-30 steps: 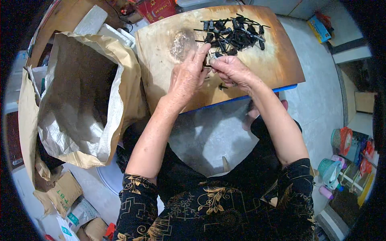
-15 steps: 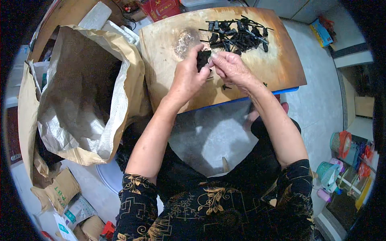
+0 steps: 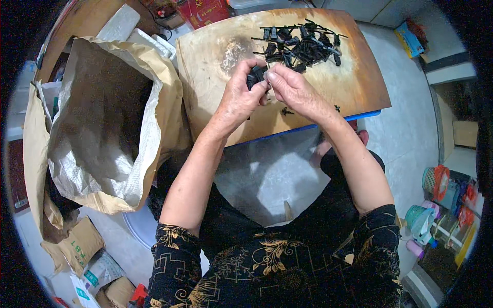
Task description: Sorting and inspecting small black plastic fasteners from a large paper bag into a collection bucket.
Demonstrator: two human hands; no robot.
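Note:
My left hand (image 3: 241, 91) is closed around a dark, boxy plastic part (image 3: 256, 76), held over the near side of a worn wooden board (image 3: 215, 108). Touching that part from the right, my right hand (image 3: 289, 86) pinches with thumb and forefinger. Whatever sits between those fingertips is too small to make out. Beyond both hands lies a heap of black plastic parts (image 3: 303, 45), some with thin stems. A small black piece (image 3: 286, 111) rests on the board near my right wrist, and another (image 3: 337, 108) lies by its right front edge.
A large open paper sack (image 3: 169, 102) with a silvery woven lining stands left of the board. White foam blocks (image 3: 119, 23) sit behind it. Smaller packed bags (image 3: 82, 244) lie on the floor at lower left. Baskets (image 3: 429, 179) and other household things are at far right.
My left fingers have curled in around the dark part, which is now tilted. My right hand stays pinched against it, a little lower and flatter than before.

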